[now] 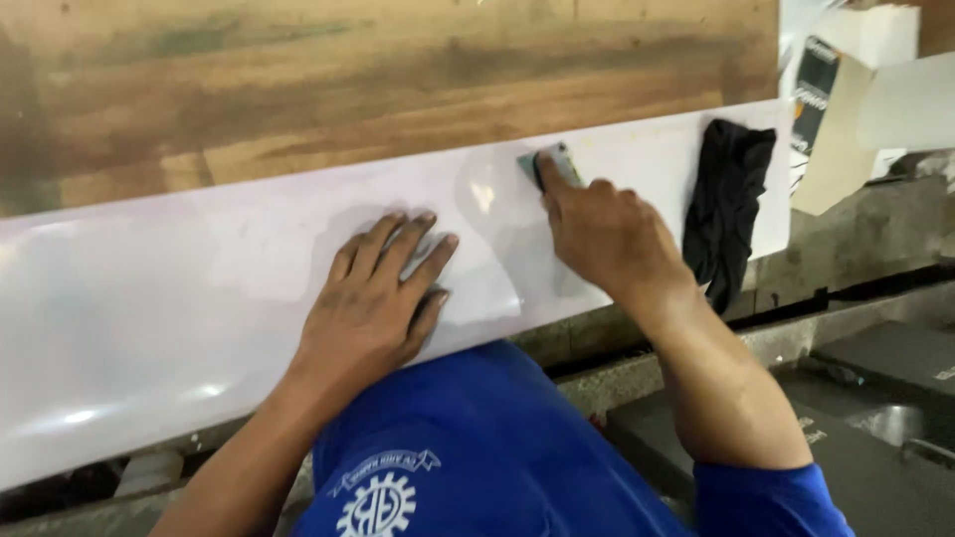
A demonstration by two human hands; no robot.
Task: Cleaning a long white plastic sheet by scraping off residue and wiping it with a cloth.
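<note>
shirt: blue shirt [477,438] with a white emblem, nearest the camera, below the white panel's front edge.
left hand: left hand [373,298] lies palm down on the white panel [149,308] near its front edge, fingers together and flat, gripping nothing; likely pinning the film so it does not slide.
film: clear film sheet [487,259] lies on the panel between the two hands, edges curved, glossy, a little raised at its right side; hard to see where it ends.
right hand: right hand [607,234], right of the left hand and further up the panel, fingers closed on a small grey scraper [552,164]; blade edge is pressed to the panel surface near its back edge, probably to smooth or lift the film.
panel: long, white, shiny, runs left to right and tilts up to the right, carries light reflections at its left end.
cloth: black cloth [731,204] is draped over the panel's right end, just right of the right hand, within reach.
wood: brown wood board [348,80] behind the panel's back edge.
far right: white boxes [875,89] beyond the panel's right end.
</note>
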